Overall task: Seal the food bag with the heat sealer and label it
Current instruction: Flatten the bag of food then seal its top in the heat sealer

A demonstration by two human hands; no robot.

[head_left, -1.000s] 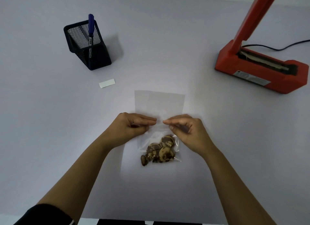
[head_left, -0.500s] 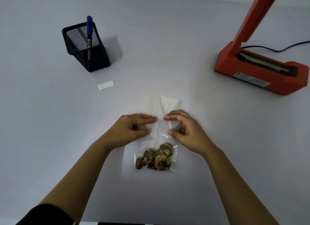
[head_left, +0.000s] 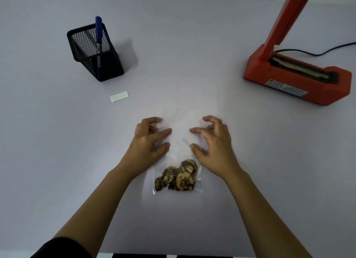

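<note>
A clear food bag (head_left: pixel 180 136) lies flat on the pale table in front of me, with several brown cookies (head_left: pixel 178 178) in its near end. My left hand (head_left: pixel 148 142) and my right hand (head_left: pixel 213 142) hover on either side of the bag's empty upper part, fingers spread and curled, fingertips on or just above the plastic. Neither hand grips anything. The orange heat sealer (head_left: pixel 296 80) stands at the far right with its arm raised. A small white label (head_left: pixel 119 96) lies to the upper left of the bag.
A black mesh pen holder (head_left: pixel 107 69) with a blue marker (head_left: pixel 98 32) stands at the far left. A black cable (head_left: pixel 308 51) runs right from behind the sealer. The table's near edge is at the bottom of the view.
Both hands were pinching the bag's upper part together at its middle. They have let go and spread apart, and the bag's top lies flat again.
</note>
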